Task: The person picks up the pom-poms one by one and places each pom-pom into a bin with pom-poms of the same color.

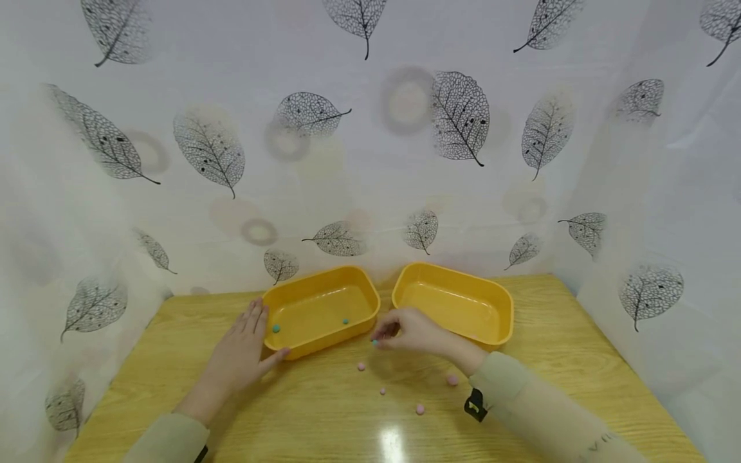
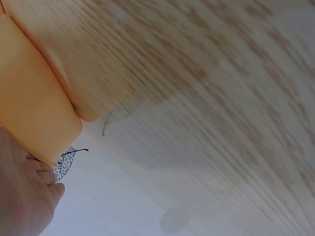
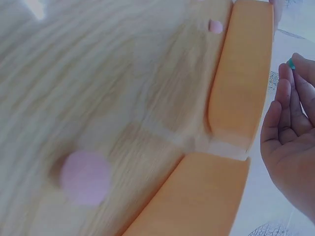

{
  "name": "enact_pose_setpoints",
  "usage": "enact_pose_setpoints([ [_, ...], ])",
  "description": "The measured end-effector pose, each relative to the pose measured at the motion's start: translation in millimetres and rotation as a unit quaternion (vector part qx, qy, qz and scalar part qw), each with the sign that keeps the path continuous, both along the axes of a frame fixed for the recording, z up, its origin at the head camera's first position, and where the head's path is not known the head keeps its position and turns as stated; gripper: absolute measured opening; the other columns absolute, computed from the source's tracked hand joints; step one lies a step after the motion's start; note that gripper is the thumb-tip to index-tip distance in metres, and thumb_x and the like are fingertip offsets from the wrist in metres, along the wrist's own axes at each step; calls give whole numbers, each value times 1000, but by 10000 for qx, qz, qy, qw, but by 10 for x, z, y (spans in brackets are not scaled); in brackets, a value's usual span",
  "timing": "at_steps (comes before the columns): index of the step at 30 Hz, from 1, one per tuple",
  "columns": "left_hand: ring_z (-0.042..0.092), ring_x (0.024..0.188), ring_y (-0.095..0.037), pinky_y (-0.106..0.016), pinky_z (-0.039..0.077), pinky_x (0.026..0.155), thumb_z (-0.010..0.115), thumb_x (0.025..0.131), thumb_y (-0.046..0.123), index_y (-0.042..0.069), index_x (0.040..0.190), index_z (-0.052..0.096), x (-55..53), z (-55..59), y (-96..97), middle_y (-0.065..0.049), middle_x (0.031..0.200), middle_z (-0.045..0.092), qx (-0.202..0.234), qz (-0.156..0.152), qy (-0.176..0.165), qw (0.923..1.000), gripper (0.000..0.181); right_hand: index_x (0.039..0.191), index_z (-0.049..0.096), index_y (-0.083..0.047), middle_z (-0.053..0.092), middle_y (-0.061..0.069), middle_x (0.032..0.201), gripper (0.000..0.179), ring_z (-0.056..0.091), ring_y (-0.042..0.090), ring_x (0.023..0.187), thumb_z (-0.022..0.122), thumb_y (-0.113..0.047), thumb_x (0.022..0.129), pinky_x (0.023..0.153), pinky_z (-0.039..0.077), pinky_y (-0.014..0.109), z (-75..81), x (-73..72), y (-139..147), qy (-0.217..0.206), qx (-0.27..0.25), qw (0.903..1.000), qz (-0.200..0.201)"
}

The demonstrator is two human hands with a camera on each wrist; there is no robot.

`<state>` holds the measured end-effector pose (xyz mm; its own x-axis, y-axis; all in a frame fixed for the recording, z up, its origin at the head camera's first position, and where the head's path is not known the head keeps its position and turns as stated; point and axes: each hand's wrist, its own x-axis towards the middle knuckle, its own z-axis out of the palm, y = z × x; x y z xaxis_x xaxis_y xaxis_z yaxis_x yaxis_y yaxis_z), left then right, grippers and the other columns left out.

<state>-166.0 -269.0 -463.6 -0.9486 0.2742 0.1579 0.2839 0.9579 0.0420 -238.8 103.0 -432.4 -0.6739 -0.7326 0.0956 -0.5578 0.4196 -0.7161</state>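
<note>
My right hand [image 1: 413, 331] pinches a small teal ball [image 1: 374, 343] between thumb and fingertips, above the table near the gap between two yellow trays. The same teal ball [image 3: 291, 64] shows at the fingertips in the right wrist view. My left hand [image 1: 240, 344] rests against the left end of the left yellow tray [image 1: 332, 335], fingers extended along its side and thumb at the front corner. Inside that tray lie two teal balls, one at the left [image 1: 276, 328] and one towards the right [image 1: 345, 321]. The right yellow tray [image 1: 500, 315] stands behind my right forearm.
Several pink balls lie on the wooden table [image 1: 324, 411] before the trays, including a larger one [image 1: 452, 381], one nearer the front [image 1: 420, 409] and one close to the left tray [image 1: 361, 366]. A leaf-patterned white curtain [image 1: 370, 161] hangs behind and at the sides.
</note>
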Motion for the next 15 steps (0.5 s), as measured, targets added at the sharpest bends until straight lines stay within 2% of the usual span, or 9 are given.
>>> enact_pose_setpoints([
  [10,27,159,-50,-59,29,130,54,103,66,-17,158,30,1,11,5,-35,170,24,-18,5,-2,10000,102,100,82,-7,82,4,94,7,66,-3,81,79,-12,96,80,59,17,36,-94,-243,41,-102,9999,25],
  [15,26,159,-50,-59,29,130,54,103,66,-17,158,30,2,10,1,-35,170,24,-25,-2,-8,10000,102,103,82,-4,82,8,98,10,68,-2,83,77,-10,98,79,59,16,35,-159,-323,-139,-224,9996,-15],
])
